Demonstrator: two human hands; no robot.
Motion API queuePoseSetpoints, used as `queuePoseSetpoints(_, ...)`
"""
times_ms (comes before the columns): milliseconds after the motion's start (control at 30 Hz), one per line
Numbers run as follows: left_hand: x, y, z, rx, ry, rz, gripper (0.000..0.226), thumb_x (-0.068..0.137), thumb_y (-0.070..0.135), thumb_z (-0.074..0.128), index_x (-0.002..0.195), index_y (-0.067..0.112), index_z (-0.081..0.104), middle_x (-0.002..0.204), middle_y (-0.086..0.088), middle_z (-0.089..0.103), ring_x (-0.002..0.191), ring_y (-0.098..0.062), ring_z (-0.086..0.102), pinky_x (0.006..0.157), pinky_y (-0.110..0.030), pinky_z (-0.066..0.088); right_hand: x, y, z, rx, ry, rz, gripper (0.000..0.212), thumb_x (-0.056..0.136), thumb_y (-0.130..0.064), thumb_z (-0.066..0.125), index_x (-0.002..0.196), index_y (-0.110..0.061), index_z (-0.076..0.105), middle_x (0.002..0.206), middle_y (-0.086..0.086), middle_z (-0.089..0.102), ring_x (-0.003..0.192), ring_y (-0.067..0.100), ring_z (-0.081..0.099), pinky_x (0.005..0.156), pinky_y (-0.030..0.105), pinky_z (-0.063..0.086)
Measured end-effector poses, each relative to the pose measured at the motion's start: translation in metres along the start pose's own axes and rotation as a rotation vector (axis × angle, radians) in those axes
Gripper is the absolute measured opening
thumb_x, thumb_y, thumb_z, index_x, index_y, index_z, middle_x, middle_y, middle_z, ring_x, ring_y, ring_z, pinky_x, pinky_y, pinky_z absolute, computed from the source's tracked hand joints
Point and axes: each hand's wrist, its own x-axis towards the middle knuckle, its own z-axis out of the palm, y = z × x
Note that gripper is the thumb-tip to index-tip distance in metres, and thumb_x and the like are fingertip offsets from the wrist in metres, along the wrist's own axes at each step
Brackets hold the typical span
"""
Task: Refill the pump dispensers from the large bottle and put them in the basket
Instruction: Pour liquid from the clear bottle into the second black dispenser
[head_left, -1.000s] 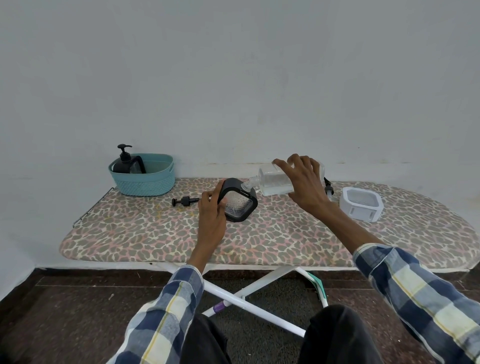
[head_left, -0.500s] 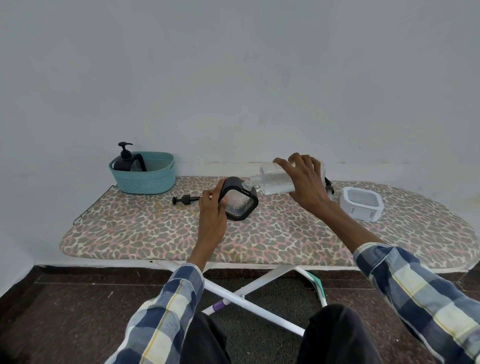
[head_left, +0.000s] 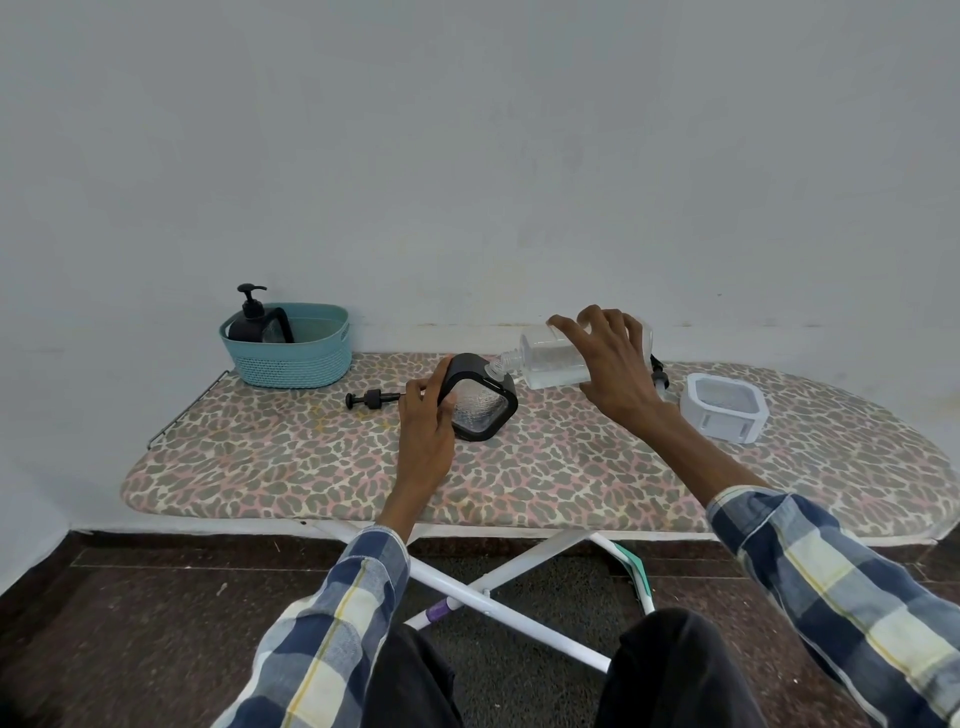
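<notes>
Dark reddish floor tiles (head_left: 130, 623) fill the bottom of the view, with the person's dark-trousered knees and the crossed white legs (head_left: 488, 587) of an ironing board (head_left: 545, 478) above them. Its leopard-print cover serves as the work surface.

Both forearms reach forward in blue, white and yellow plaid sleeves (head_left: 831, 597) pushed back from the wrists. The left hand (head_left: 426, 431) rises from the near edge, wrist straight, fingers (head_left: 441, 382) and thumb curled round the left side of a black-framed dispenser (head_left: 480, 402), which stands tilted on the board with its clear textured face toward the camera. The right arm comes in from the right at a slant; the right hand (head_left: 613, 364) arches over the large clear bottle (head_left: 545, 358), fingers spread and curled over its top, gripping it. The bottle lies nearly level above the board, its neck pointing left and meeting the dispenser's top opening.

Just left of the left hand a loose black pump head (head_left: 371, 400) lies on the cover. Right of the right wrist sits a white-framed dispenser (head_left: 724, 408), and another dark pump (head_left: 658, 371) shows partly behind that hand. At the far left, by the pale wall (head_left: 467, 156), a teal basket (head_left: 291, 348) holds a black pump dispenser (head_left: 254, 319).
</notes>
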Motion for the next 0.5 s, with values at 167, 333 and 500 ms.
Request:
queuePoseSetpoints(167, 0.0003, -0.0001, 0.0002, -0.008, 0.003, 0.002, 0.05, 0.115, 0.046, 0.033, 0.166, 0.043, 0.031, 0.129, -0.003, 0.042, 0.121, -0.023, 0.044, 0.097, -0.03, 0.034, 0.0002, -0.001, 0.0006, -0.001, 0.0, 0.005, 0.108, 0.053, 0.007, 0.085, 0.146, -0.032, 0.047, 0.127, 0.004, 0.047, 0.121, 0.029, 0.047, 0.112, 0.044, 0.028)
queuePoseSetpoints(333, 0.0002, 0.0008, 0.0006, -0.015, 0.008, -0.001, 0.05, 0.117, 0.033, 0.037, 0.166, 0.039, 0.033, 0.13, -0.002, 0.042, 0.121, -0.018, 0.041, 0.098, -0.025, 0.031, -0.0002, -0.0003, 0.0004, -0.004, 0.001, -0.006, 0.109, 0.052, 0.006, 0.087, 0.147, -0.031, 0.047, 0.128, 0.005, 0.047, 0.122, 0.031, 0.048, 0.112, 0.045, 0.028)
queuePoseSetpoints(500, -0.0008, 0.0011, -0.0006, -0.02, 0.01, 0.013, 0.049, 0.117, 0.035, 0.037, 0.166, 0.039, 0.034, 0.126, 0.001, 0.041, 0.117, -0.014, 0.04, 0.089, -0.004, 0.027, -0.0003, -0.0008, 0.0, -0.005, -0.001, -0.006, 0.108, 0.053, 0.005, 0.087, 0.147, -0.031, 0.046, 0.128, 0.006, 0.047, 0.122, 0.031, 0.047, 0.112, 0.045, 0.027)
